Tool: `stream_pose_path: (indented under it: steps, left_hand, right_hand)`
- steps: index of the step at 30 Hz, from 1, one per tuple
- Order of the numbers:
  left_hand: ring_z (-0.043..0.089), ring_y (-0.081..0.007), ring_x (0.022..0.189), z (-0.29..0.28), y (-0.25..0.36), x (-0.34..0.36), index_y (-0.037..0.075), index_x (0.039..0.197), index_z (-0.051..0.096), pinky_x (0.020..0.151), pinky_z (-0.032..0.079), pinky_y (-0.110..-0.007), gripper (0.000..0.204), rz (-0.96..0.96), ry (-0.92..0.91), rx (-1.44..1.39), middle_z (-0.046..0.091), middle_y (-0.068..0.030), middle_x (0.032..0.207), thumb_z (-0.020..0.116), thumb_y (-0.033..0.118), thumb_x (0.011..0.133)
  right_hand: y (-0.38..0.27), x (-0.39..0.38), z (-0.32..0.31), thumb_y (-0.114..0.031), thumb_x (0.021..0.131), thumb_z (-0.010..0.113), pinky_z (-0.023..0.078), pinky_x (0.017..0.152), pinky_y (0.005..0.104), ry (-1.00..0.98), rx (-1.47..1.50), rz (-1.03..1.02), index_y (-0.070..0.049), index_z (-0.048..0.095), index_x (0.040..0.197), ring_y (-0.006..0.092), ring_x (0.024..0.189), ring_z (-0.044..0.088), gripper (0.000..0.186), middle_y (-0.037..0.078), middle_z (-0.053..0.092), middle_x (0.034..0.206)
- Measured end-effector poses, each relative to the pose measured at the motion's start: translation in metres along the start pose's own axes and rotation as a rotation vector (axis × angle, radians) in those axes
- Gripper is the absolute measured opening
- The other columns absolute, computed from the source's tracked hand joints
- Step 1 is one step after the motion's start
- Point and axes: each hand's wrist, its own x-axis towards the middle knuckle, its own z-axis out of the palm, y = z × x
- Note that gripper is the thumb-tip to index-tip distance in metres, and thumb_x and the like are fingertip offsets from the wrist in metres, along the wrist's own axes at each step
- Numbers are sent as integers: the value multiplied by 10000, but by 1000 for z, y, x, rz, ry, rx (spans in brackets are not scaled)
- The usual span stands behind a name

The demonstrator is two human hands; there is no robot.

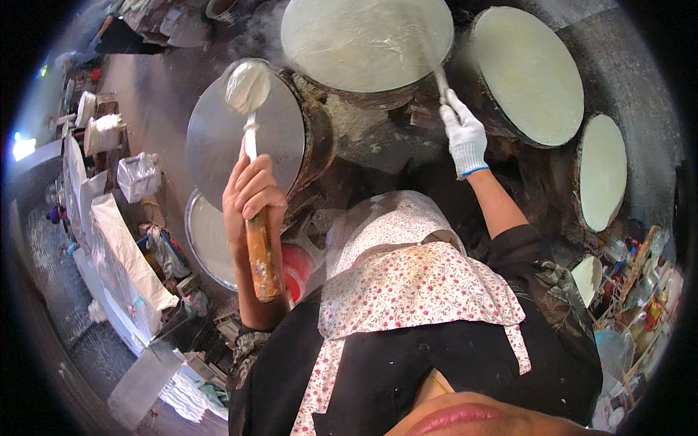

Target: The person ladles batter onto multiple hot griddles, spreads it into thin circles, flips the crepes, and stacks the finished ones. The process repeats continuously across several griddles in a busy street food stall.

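Note:
My left hand (254, 187) is wrapped round the wooden handle of a ladle (248, 89), whose bowl holds thick white batter. The ladle bowl hangs over the upper part of a bare grey round griddle (229, 149). In a white knit glove, my right hand (464, 136) grips the pale handle of a long, thin tool (442, 83). Its far end is blurred over a large round griddle (363, 40) covered with a pale batter sheet, so its kind cannot be made out. Beside my left forearm is a wide round vessel of whitish batter (207, 236).
Two more round griddles with pale sheets, one large (531, 76) and one farther right (603, 171), stand on my right. A red container (294, 267) is near my left forearm. At left runs a bench with cloth (127, 247) and a plastic-lined bin (138, 176). Steam rises at the back.

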Motion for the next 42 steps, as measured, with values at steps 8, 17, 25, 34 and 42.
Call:
stream_pose_path:
  steps: [8,17,25,34,42]
  left_hand:
    - [453,-119,540,-16,61,-76,63,878,421,496,464,-282,419,155,122,41,443,-25,687,289,299,1199]
    - [386,-71,515,-55,165,-77,109,843,449,483,404,-257,449,-209,56,98,394,37,672,390,400,1180]
    - [479,-73,580,-107,131,-10,268,1583,519,517,462,-256,431,228,367,980,492,31,707,439,256,1160]
    - [743,-333,732,-161,149,34,296,1604,500,657,572,-468,542,894,441,2710,748,-192,865,524,192,1073]
    - [737,-405,789,-115,265,61,234,1605,490,746,573,-534,633,995,761,2740,739,-210,859,560,130,984]
  right_hand:
    - [-32,-40,28,-306,1030,713,545,1003,292,-93,-67,-75,-132,667,1443,190,1177,734,450,116,746,1334]
    - [-44,-114,102,-113,1029,702,468,1101,285,-327,150,112,-76,541,1564,170,1245,655,560,106,675,1440]
    - [-127,-143,128,-145,1063,595,411,450,208,-354,326,220,-94,415,1643,22,520,440,610,-16,602,922]
    - [-30,-197,148,-167,1067,613,418,514,244,-228,-43,51,-127,463,1627,38,571,448,581,-48,557,776]
    - [-110,-184,238,-193,1043,625,535,1017,367,-161,-172,52,-14,544,1524,342,1237,700,519,261,661,1397]
